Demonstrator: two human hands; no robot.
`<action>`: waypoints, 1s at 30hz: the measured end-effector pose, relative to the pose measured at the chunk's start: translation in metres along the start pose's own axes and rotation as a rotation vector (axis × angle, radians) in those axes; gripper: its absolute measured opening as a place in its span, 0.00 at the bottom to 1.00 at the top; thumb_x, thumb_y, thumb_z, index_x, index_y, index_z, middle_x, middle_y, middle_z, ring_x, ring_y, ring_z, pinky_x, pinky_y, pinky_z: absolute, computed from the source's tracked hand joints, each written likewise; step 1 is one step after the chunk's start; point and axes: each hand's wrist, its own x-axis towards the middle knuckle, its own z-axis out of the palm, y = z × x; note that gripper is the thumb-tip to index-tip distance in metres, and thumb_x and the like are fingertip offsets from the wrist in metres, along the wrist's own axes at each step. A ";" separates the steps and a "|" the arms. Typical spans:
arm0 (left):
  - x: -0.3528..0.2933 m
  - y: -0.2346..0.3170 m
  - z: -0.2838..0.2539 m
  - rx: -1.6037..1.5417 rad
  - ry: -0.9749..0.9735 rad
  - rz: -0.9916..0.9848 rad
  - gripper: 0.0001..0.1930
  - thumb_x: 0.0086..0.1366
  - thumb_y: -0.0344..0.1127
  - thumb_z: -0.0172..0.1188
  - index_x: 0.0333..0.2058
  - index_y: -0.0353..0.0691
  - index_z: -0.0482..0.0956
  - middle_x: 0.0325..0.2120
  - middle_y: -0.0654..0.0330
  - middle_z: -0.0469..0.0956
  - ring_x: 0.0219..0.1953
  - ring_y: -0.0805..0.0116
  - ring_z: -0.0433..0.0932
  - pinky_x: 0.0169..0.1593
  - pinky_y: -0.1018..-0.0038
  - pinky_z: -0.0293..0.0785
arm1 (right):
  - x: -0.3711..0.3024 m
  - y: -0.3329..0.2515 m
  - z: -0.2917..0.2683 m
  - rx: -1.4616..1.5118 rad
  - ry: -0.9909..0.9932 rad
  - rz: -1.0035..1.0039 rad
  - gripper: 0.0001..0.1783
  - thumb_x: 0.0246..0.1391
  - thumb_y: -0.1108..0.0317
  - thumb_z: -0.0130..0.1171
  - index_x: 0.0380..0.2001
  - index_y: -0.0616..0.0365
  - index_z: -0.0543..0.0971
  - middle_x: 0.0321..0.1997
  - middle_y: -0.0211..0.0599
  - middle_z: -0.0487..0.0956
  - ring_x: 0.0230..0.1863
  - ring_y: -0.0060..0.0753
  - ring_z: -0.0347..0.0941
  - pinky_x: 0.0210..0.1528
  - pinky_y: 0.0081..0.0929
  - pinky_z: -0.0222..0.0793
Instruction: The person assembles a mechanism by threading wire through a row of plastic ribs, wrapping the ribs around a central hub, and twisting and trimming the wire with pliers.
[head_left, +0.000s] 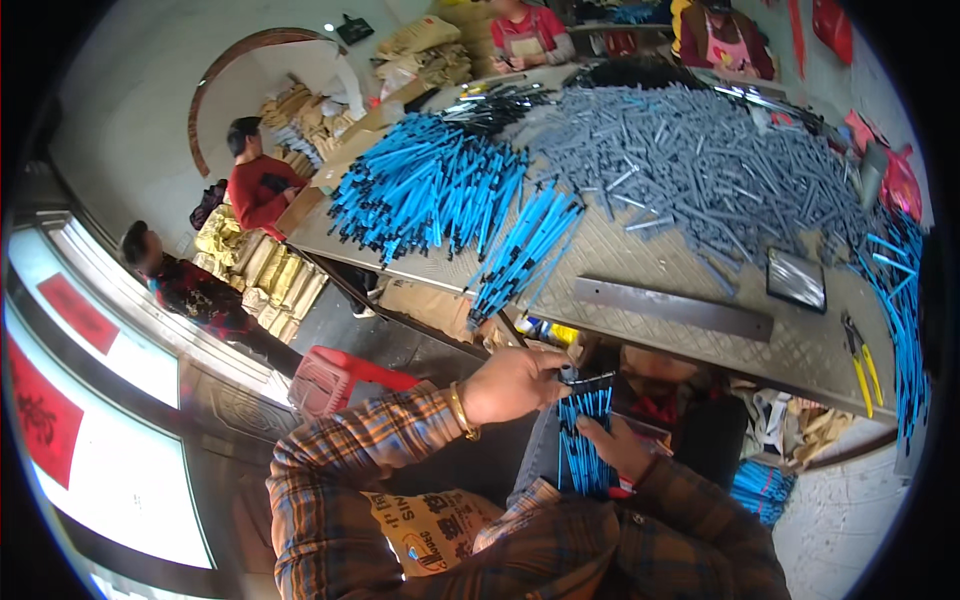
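Just below the near edge of the long worktable [700, 270], the person's right hand [612, 445] is wrapped around a bundle of thin blue tubes [582, 440] that stands upright against their lap, the fingers curled shut about its lower part. The left hand [515, 382] sits right at the top of that bundle, fingers drawn together and pinching a small grey fitting [568, 374] at the tube ends; a gold bangle [461, 411] rings that wrist, and both sleeves are plaid flannel. On the table, well beyond the hands, a fan of blue tubes with black tips [525, 250] lies closest to the near edge, with a much larger heap of the same tubes [425, 185] behind it and to the left. A broad mound of short grey plastic pieces [700, 160] covers the table's far right half. A flat grey metal bar [672, 307] lies along the near edge, a small dark tray [796, 279] just beyond it, and yellow-handled pliers [862, 360] at the table's right corner. A red plastic basket [325, 380] stands on the floor left of the table, and other people work at its left and far sides.
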 end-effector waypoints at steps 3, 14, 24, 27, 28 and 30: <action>0.003 -0.014 0.006 -0.049 0.066 0.080 0.15 0.55 0.36 0.64 0.39 0.35 0.77 0.18 0.60 0.74 0.20 0.78 0.69 0.27 0.76 0.69 | -0.002 -0.007 0.004 0.032 0.030 -0.002 0.15 0.59 0.56 0.51 0.32 0.57 0.76 0.26 0.17 0.70 0.28 0.10 0.61 0.30 0.16 0.58; 0.009 -0.006 0.010 -0.162 0.136 0.146 0.15 0.56 0.28 0.62 0.42 0.31 0.75 0.24 0.64 0.76 0.25 0.83 0.70 0.30 0.83 0.69 | -0.011 -0.056 0.013 -0.402 0.359 -0.322 0.23 0.55 0.55 0.54 0.44 0.63 0.66 0.34 0.43 0.77 0.39 0.35 0.74 0.42 0.32 0.67; 0.016 -0.006 0.001 -0.438 -0.016 0.232 0.17 0.57 0.24 0.60 0.46 0.31 0.73 0.30 0.62 0.78 0.31 0.80 0.75 0.38 0.84 0.73 | 0.014 -0.068 -0.036 -0.207 -0.319 -0.133 0.21 0.62 0.57 0.45 0.50 0.63 0.66 0.40 0.33 0.73 0.42 0.20 0.66 0.47 0.24 0.64; 0.014 -0.015 0.000 -0.317 -0.024 0.220 0.16 0.58 0.23 0.59 0.46 0.31 0.74 0.31 0.62 0.78 0.31 0.80 0.74 0.37 0.85 0.72 | 0.013 -0.060 -0.036 -0.187 -0.382 -0.086 0.23 0.62 0.55 0.44 0.51 0.62 0.65 0.38 0.34 0.73 0.40 0.20 0.66 0.46 0.24 0.64; 0.014 -0.017 -0.001 -0.319 -0.030 0.217 0.16 0.58 0.23 0.59 0.46 0.31 0.74 0.31 0.62 0.78 0.31 0.80 0.74 0.37 0.85 0.72 | 0.014 -0.056 -0.035 -0.202 -0.378 -0.108 0.24 0.62 0.53 0.44 0.52 0.61 0.64 0.36 0.35 0.73 0.38 0.20 0.66 0.43 0.25 0.65; 0.015 -0.018 -0.005 -0.305 -0.064 0.195 0.17 0.58 0.23 0.59 0.47 0.31 0.73 0.31 0.63 0.77 0.31 0.81 0.74 0.36 0.85 0.72 | 0.015 -0.056 -0.033 -0.220 -0.374 -0.133 0.25 0.62 0.51 0.44 0.53 0.60 0.63 0.34 0.35 0.73 0.36 0.21 0.66 0.41 0.26 0.66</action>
